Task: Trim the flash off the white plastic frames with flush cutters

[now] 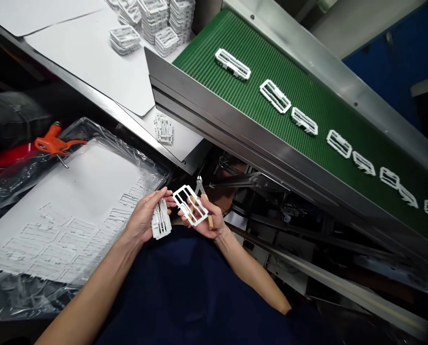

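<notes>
My left hand (144,216) grips a bundle of white moulded plastic parts (161,219) by its upper side, with the lower end sticking out below my fingers. My right hand (209,220) holds a flat white plastic frame (190,205) with open slots across my palm. Small side cutters (200,186) with wooden handles (209,220) lie in the same hand, their metal jaws pointing up past the frame. The two hands are close together, and the bundle sits just left of the frame.
A green cleated conveyor belt (282,103) with steel side rails carries a row of white frames. Stacks of white parts (156,24) stand on white sheets at the top. A plastic-lined tray (66,225) holds moulded parts, with an orange air gun (54,143) at its corner.
</notes>
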`<action>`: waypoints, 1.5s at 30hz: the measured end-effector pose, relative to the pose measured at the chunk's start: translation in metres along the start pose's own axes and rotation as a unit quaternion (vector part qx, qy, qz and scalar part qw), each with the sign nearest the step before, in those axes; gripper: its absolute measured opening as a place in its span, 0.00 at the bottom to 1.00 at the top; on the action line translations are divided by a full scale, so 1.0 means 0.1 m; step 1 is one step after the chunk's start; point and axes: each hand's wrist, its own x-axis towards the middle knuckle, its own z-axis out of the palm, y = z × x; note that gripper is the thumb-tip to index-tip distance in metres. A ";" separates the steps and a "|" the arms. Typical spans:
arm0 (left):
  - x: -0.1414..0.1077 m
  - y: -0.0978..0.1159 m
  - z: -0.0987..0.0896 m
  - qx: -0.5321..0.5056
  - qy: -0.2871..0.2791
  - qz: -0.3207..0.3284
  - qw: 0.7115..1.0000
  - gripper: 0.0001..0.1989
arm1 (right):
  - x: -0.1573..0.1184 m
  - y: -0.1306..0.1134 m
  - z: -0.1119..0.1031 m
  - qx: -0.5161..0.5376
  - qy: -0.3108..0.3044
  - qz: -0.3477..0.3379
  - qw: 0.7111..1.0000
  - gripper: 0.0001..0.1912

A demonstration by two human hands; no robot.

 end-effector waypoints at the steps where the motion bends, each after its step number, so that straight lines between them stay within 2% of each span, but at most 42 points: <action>1: 0.00 0.00 0.03 -0.006 0.010 0.008 1.000 0.12 | 0.01 0.01 0.04 -0.050 0.026 -0.033 0.998 0.26; 3: 0.02 -0.03 0.09 -0.028 0.021 0.038 0.999 0.14 | 0.03 0.03 0.13 -0.182 0.104 -0.110 0.972 0.24; 5: 0.06 -0.07 0.13 -0.054 0.018 0.067 0.996 0.16 | 0.05 0.06 0.23 -0.322 0.172 -0.162 0.917 0.22; 7: 0.11 -0.10 0.14 -0.082 0.008 0.084 0.993 0.17 | 0.09 0.10 0.32 -0.418 0.200 -0.184 0.867 0.20; 9: 0.16 -0.12 0.12 -0.110 0.007 0.076 0.991 0.17 | 0.14 0.12 0.38 -0.466 0.189 -0.189 0.844 0.19; 13: 0.24 -0.11 0.02 -0.151 0.009 0.046 0.988 0.18 | 0.26 0.12 0.44 -0.498 0.152 -0.174 0.836 0.17; 18: 0.31 -0.06 -0.12 -0.192 0.028 0.023 0.981 0.14 | 0.42 0.06 0.50 -0.501 0.125 -0.127 0.847 0.17; 22: 0.41 0.08 -0.19 -0.215 0.045 0.026 0.975 0.11 | 0.68 -0.01 0.56 -0.489 0.110 -0.108 0.859 0.17; 26: 0.56 0.34 -0.23 -0.207 0.065 0.074 0.973 0.11 | 1.00 -0.16 0.67 -0.497 0.121 -0.138 0.848 0.18; 30: 0.64 0.53 -0.22 -0.132 0.082 0.153 0.976 0.16 | 1.26 -0.32 0.82 -0.494 0.123 -0.179 0.842 0.16; 34: 0.66 0.61 -0.18 -0.105 0.092 0.208 0.968 0.17 | 1.49 -0.40 0.94 -0.521 0.134 -0.232 0.811 0.11; 36: 0.73 0.70 -0.21 -0.093 0.096 0.220 0.966 0.17 | 1.62 -0.43 0.97 -0.528 0.119 -0.251 0.803 0.13; 38: 0.89 0.91 -0.28 -0.048 0.091 0.240 0.965 0.18 | 1.74 -0.48 0.95 -0.512 0.104 -0.280 0.805 0.19; 40: 1.14 1.29 -0.38 0.034 0.097 0.289 0.952 0.19 | 1.83 -0.57 0.88 -0.483 0.125 -0.299 0.813 0.24; 42: 1.48 1.84 -0.47 0.122 0.119 0.362 0.917 0.20 | 1.89 -0.69 0.73 -0.455 0.197 -0.297 0.816 0.23; 45: 2.03 2.84 -0.50 0.177 0.154 0.406 0.883 0.19 | 1.96 -0.91 0.43 -0.441 0.285 -0.315 0.791 0.16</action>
